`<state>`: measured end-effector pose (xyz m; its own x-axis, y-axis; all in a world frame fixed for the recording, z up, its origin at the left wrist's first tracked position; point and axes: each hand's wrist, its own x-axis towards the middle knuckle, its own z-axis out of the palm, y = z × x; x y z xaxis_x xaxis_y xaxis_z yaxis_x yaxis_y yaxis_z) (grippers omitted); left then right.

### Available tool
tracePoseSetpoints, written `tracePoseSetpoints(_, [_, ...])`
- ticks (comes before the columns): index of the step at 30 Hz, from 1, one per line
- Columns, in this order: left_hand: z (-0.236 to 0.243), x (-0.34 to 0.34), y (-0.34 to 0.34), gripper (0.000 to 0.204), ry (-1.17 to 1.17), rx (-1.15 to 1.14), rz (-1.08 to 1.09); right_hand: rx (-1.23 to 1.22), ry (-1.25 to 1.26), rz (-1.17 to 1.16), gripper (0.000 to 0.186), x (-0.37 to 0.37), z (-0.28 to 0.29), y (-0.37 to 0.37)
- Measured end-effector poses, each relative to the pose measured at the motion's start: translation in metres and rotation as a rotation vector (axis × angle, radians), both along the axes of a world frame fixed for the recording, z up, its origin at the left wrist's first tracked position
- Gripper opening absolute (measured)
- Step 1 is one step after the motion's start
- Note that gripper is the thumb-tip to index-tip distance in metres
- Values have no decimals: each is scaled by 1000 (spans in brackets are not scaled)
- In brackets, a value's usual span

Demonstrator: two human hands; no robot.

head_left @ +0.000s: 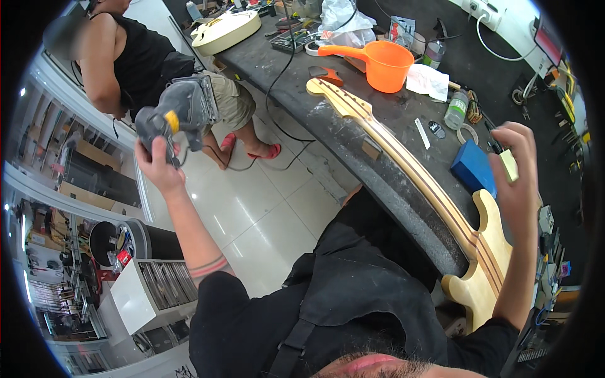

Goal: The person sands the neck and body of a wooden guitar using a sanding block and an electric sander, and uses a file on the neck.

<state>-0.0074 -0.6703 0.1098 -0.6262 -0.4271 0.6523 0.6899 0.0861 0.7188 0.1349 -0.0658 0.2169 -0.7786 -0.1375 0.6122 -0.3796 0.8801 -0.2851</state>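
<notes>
My left hand (162, 165) is raised over the floor at the left, fingers wrapped round a dark grey power sander (183, 113) with a yellow label. Across the bench's near edge lies a pale wooden guitar (419, 173), its striped neck pointing to the far left and its body at the lower right. Above the body my right hand (520, 170) is curved, thumb and fingers apart, slightly blurred. In that gap shows a small pale yellow block (508, 165); whether the hand touches it is unclear. Beside the thumb sits a blue block (472, 165).
An orange dipper (389, 66), a white paper (427, 82), a clear bottle (456, 110) and a tape roll (467, 133) are on the dark bench (403, 195). Another guitar body (227, 30) lies at its far end. A person (135, 60) stands beyond the sander; a black cable (268, 94) hangs down.
</notes>
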Motion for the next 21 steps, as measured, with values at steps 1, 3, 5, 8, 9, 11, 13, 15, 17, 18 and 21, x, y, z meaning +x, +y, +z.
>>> tracePoseSetpoints(1, [-2, 13, 2, 57, 16, 116, -121, -67, -64, 43, 30, -3, -1, -20])
tracePoseSetpoints(3, [-14, 25, 35, 65, 142, 425, -533, -93, -195, 232, 24, -15, -16, -55])
tracePoseSetpoints(5, [-21, 34, 69, 69, 107, 634, -653, -227, -325, 470, 40, -24, -26, -113])
tracePoseSetpoints(8, [-22, 36, 128, 66, -206, 792, -447, -246, -147, 570, 73, -39, -42, -177])
tracePoseSetpoints(9, [-24, 37, 151, 65, -223, 832, -462, -229, -206, 561, 75, -41, -48, -188])
tracePoseSetpoints(11, [-47, 45, 171, 63, -265, 707, -626, -241, -269, 535, 79, -34, -59, -192])
tracePoseSetpoints(13, [-58, 53, 197, 63, -268, 747, -721, -204, -176, 492, 79, -18, -72, -191])
tracePoseSetpoints(15, [-63, 48, 212, 70, -301, 711, -798, -156, -81, 447, 77, -12, -68, -181])
tracePoseSetpoints(17, [-61, 37, 209, 78, -393, 588, -914, -79, 19, 402, 72, -6, -56, -165])
tracePoseSetpoints(18, [-53, 33, 213, 78, -432, 543, -939, -43, 2, 392, 71, -1, -52, -154])
tracePoseSetpoints(21, [-26, 14, 229, 76, -436, 474, -988, 3, 23, 337, 68, 19, -59, -118])
